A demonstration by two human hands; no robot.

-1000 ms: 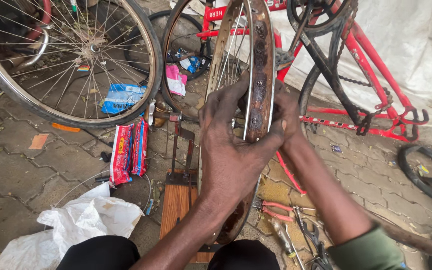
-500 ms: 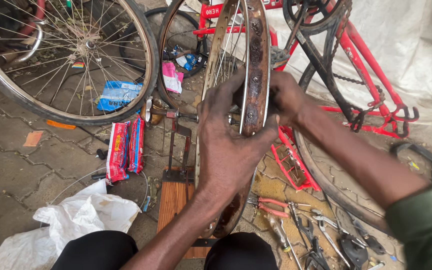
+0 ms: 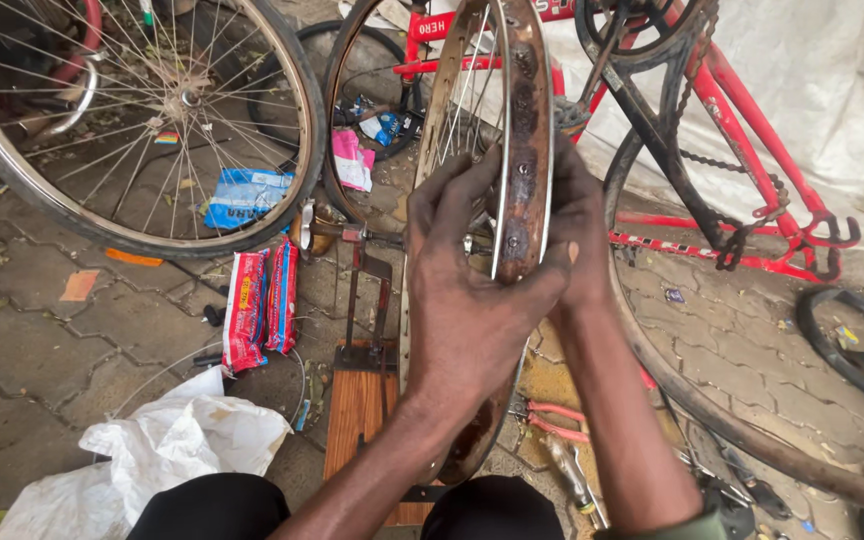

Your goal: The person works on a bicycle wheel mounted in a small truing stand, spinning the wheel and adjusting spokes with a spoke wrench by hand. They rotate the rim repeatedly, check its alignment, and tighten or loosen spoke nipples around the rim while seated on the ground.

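Observation:
A bare, rusty bicycle rim with thin spokes stands upright in a metal stand on a wooden base. My left hand clasps the rim from the left side, fingers spread over the spokes. My right hand grips the rim's right edge, thumb on the rusty inner channel. Both forearms reach up from the bottom of the view.
A tyred wheel leans at the upper left. A red bicycle frame stands at the right with a loose tyre beyond. Red packets, a white plastic bag, red-handled pliers and small tools lie on the paved ground.
My right forearm has swung in closer to the rim and my view has shifted slightly. Both hands keep their hold on the rim.

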